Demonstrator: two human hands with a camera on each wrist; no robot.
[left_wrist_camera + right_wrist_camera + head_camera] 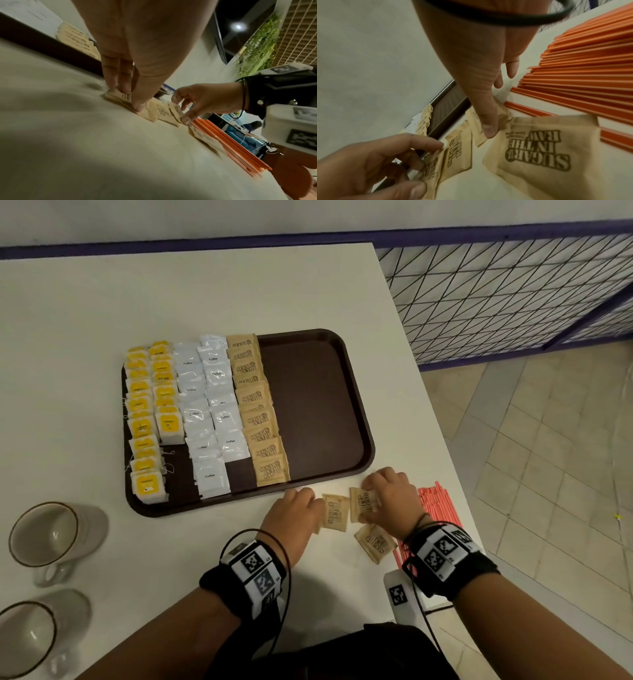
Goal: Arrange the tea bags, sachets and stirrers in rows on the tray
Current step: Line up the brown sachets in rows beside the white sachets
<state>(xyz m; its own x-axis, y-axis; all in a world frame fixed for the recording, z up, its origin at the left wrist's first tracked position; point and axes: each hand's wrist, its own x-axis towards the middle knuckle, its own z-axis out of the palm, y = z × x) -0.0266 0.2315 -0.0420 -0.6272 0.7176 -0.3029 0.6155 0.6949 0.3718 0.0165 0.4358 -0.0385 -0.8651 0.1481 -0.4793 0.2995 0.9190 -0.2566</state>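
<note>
The brown tray (308,405) holds rows of yellow tea bags (147,419), white coffee sachets (212,412) and brown sugar sachets (260,412); its right part is bare. Both hands work on the table just in front of it. My left hand (313,501) pinches a sugar sachet (118,97) between thumb and fingers, low on the table. My right hand (371,494) pinches another sugar sachet (363,503), lifting one edge. Two more sachets lie loose, one between the hands (334,511) and one nearer me (375,542). Orange stirrers (438,505) lie under my right wrist.
Two beige mugs (51,535) (30,635) lie on their sides at the table's left front. The table's right edge (455,460) runs close beside the stirrers, with tiled floor and a mesh railing (513,296) beyond.
</note>
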